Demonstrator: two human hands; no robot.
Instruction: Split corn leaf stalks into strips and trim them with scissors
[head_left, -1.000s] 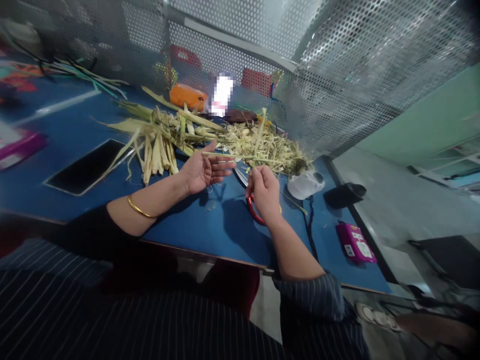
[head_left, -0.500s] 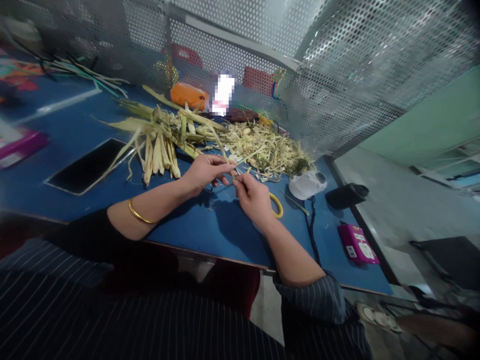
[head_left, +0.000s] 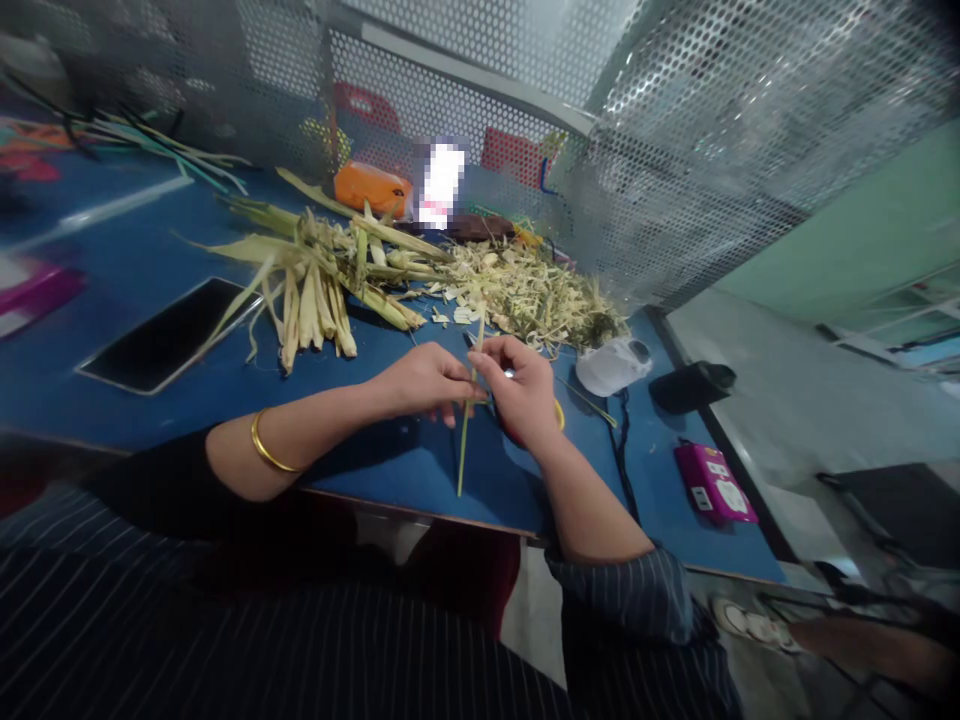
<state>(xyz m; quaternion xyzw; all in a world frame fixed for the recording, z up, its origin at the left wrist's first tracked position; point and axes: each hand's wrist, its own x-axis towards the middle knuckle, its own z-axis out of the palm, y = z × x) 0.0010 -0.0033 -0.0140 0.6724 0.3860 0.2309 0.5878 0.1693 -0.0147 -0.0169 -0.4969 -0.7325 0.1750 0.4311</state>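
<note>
My left hand is closed in a pinch on a thin pale-green plant strip, perhaps of corn husk. The strip stands almost lengthwise to me; its lower end hangs over the blue table. My right hand pinches the same strip higher up, close beside the left fingers. Behind the right wrist shows part of a yellow ring, mostly hidden. A small shiny spot shows by the right fingers; I cannot make out what it is. Beyond the hands lies a heap of shredded plant scraps.
Husks and stalks lie at the left, partly over a dark flat tablet-like thing. An orange packet and a bright phone-like screen stand behind. Rightward are a white roll, a black cylinder and a purple packet.
Both hands have come slightly nearer to me. The strip, which pointed up and away toward the husks, has swung round; its long end hangs down toward me.
</note>
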